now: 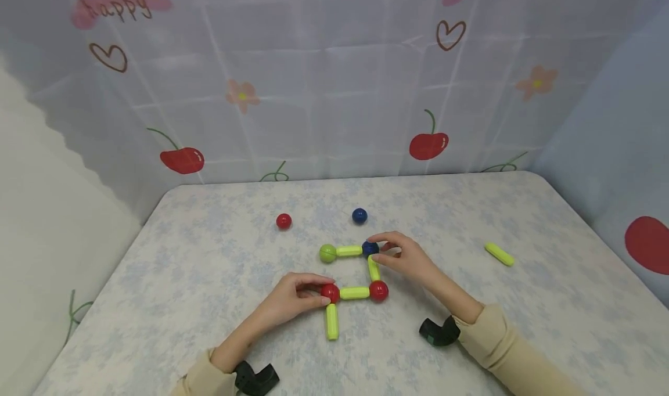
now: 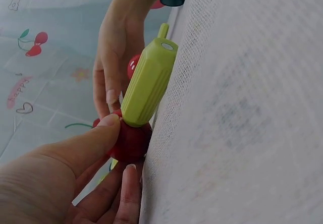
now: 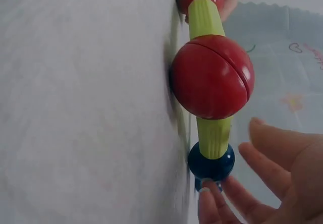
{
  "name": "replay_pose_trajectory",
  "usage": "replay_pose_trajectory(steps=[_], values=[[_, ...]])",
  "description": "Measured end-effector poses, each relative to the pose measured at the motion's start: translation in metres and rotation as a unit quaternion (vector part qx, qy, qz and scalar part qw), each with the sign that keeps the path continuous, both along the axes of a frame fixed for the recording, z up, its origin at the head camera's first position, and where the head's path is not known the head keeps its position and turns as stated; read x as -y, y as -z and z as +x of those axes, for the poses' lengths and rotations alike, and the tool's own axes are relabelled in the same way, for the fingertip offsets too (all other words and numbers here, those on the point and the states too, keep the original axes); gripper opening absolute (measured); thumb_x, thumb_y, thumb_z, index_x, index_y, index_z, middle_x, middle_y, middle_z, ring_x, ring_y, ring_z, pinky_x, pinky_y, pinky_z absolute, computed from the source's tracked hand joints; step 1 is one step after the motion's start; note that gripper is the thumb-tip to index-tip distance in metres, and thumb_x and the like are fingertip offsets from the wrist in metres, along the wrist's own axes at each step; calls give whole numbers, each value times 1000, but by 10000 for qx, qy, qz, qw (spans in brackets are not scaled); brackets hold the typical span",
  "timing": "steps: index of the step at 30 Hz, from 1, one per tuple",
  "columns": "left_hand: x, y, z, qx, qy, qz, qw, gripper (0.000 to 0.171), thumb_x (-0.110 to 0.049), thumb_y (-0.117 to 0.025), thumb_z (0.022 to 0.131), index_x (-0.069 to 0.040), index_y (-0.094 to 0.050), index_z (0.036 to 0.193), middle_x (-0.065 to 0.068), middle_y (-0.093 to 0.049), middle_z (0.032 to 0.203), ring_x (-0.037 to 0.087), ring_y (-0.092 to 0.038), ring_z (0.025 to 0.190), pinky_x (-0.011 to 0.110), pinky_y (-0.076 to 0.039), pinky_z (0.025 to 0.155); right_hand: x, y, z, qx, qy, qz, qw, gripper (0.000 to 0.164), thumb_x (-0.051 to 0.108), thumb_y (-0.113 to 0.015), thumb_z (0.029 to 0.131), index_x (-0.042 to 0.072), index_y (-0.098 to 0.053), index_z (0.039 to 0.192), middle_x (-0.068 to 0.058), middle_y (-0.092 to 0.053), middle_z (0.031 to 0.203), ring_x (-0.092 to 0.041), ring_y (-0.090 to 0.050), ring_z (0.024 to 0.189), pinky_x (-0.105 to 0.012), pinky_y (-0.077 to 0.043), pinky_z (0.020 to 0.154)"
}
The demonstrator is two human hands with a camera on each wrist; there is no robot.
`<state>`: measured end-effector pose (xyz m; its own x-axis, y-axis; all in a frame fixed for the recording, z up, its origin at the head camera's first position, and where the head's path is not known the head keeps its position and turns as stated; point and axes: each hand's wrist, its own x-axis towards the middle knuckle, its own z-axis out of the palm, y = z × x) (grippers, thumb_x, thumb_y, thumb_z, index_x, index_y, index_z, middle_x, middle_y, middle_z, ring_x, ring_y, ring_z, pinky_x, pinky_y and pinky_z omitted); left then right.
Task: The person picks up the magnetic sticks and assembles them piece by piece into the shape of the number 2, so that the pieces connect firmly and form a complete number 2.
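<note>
Pinching the near red ball (image 1: 331, 292) between thumb and fingertips, the left hand (image 1: 292, 297) has a closed hold at the chain's corner, with one yellow-green rod (image 1: 332, 323) pointing toward the person and another (image 1: 354, 292) running right to a second red ball (image 1: 378, 291). The right hand (image 1: 407, 259) is loosely parted around the joined blue ball (image 1: 370, 249), fingertips touching it, the thumb standing off it in the right wrist view. From that ball, an upper rod (image 1: 348, 250) leads left to a green ball (image 1: 327, 253), everything resting on the patterned tabletop (image 1: 209, 245)
</note>
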<state>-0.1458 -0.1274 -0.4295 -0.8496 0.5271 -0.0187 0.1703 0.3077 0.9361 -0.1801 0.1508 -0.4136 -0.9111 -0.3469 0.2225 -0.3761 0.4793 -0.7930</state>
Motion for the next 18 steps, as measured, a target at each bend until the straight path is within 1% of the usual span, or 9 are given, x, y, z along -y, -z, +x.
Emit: replay_pose_trajectory(steps=[3,5,9,18], values=[[1,-1,0,-15,-1,-43,10000,34,-18,-72,85,-5,-66,116,4,-66,105,16,-62,88,28,-51,71,3,2,-2,21,-315,194,9993,33,6,-68,86,8,-62,119,-12,-52,121,-25,-56,92,-35,-48,70],[1,-1,0,-19,-15,-78,10000,34,-19,-72,85,-6,-67,116,3,-66,104,16,-62,88,28,-51,71,3,4,-1,-72,-389,250,9989,35,3,-69,85,8,-62,119,-12,-52,121,-25,-57,90,-34,-48,69],[1,-1,0,-39,-26,-132,9999,33,-19,-72,84,-8,-67,116,2,-66,104,16,-61,87,29,-51,70,4,5,-1,-171,-375,221,9989,35,1,-69,84,8,-62,118,-11,-53,118,-23,-58,87,-33,-49,68],[0,-2,0,-92,0,-190,9998,33,-19,-71,85,-8,-67,116,1,-65,104,15,-61,87,29,-51,70,4,6,1,-11,-299,144,9994,33,3,-68,85,8,-62,117,-11,-53,117,-23,-59,87,-32,-49,68]])
